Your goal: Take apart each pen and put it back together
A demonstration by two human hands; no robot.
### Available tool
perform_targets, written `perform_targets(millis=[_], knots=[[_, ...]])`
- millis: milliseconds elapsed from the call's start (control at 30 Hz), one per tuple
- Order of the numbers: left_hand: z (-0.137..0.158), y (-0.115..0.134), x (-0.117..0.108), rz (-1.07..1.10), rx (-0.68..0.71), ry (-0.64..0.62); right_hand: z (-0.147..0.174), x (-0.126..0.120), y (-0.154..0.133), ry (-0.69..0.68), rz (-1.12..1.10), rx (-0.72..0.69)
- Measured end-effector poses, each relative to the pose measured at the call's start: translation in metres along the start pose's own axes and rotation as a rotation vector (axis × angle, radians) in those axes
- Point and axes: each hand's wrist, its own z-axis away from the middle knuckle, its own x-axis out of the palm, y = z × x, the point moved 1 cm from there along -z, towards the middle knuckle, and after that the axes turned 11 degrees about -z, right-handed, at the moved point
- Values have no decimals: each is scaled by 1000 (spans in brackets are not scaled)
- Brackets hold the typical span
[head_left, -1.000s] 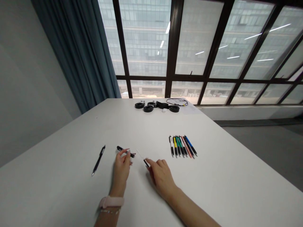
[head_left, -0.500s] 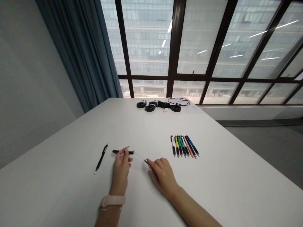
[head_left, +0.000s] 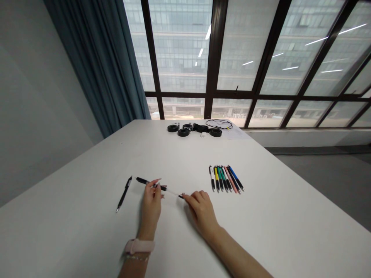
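My left hand [head_left: 152, 200] pinches a black pen barrel [head_left: 142, 180] between thumb and fingers, tilted down toward the right. A thin pale refill [head_left: 173, 192] runs between the barrel's right end and the fingers of my right hand [head_left: 201, 210]. Those fingers are closed on a short dark piece [head_left: 181, 197] at the refill's right end. Whether the refill's left tip sits inside the barrel is too small to tell. To the left, a black pen with a silver tip [head_left: 123, 194] lies by itself on the white table [head_left: 87, 231].
Right of my hands lies a row of several pens [head_left: 226, 179] in different colours. Black tape-like rolls [head_left: 183, 133], a looped black cable [head_left: 218, 124] and a small white plug [head_left: 203, 134] lie at the far end. A blue curtain [head_left: 101, 65] hangs at the back left.
The barrel in my left hand has turned from nearly level to a slant, coming closer to line with the refill. My left hand has shifted slightly right; my right hand barely moved.
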Motion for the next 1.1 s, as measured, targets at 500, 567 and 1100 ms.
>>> perform_targets(millis=[500, 567, 1100], knots=[[52, 25, 32, 121, -3, -424, -3, 7, 8, 375, -516, 279], [52, 24, 32, 142, 0, -411, -4, 8, 9, 374, -536, 300], [51, 29, 34, 164, -115, -386, -3, 7, 7, 403, -813, 371]])
